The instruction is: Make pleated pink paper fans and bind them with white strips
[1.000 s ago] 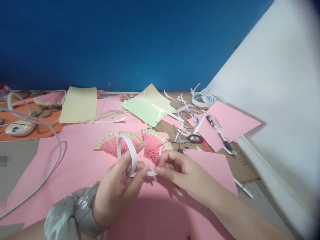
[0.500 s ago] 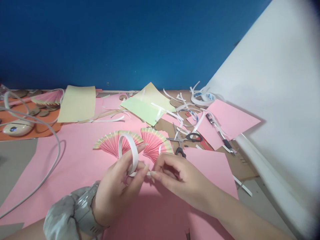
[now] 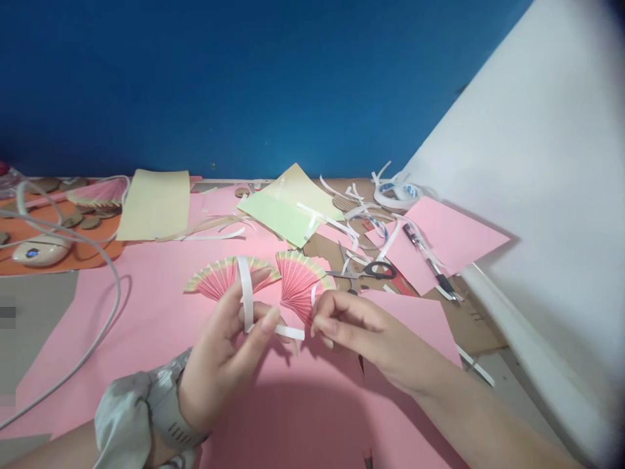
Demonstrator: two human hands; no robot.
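My left hand (image 3: pixel 229 345) holds a narrow roll of white tape (image 3: pixel 246 293), seen nearly edge-on by the forefinger. From under the thumb, the tape's loose end sticks out to the right. Close to that end, my right hand (image 3: pixel 349 326) is closed in a pinch; whatever lies between its fingertips is hidden. A short curved white strip shows just above those fingertips. Behind the hands lie two pleated paper fans, pink with pale green edges: the left fan (image 3: pixel 215 277) partly covered by my left hand, the right fan (image 3: pixel 295 283) beside it. Pink paper (image 3: pixel 146 306) spreads beneath.
Black-handled scissors (image 3: pixel 378 270) lie open on cardboard at the right. Beyond are a pen (image 3: pixel 430 264), tape rolls (image 3: pixel 398 194) and scattered white strips. Green paper (image 3: pixel 280 215) rests at the back. A cable (image 3: pixel 114 299) curves across the left, near a white device (image 3: pixel 41 251).
My right hand has drawn slightly right, away from the tape end it was touching. The tape roll has turned from an open ring to nearly edge-on, and its end now shows free.
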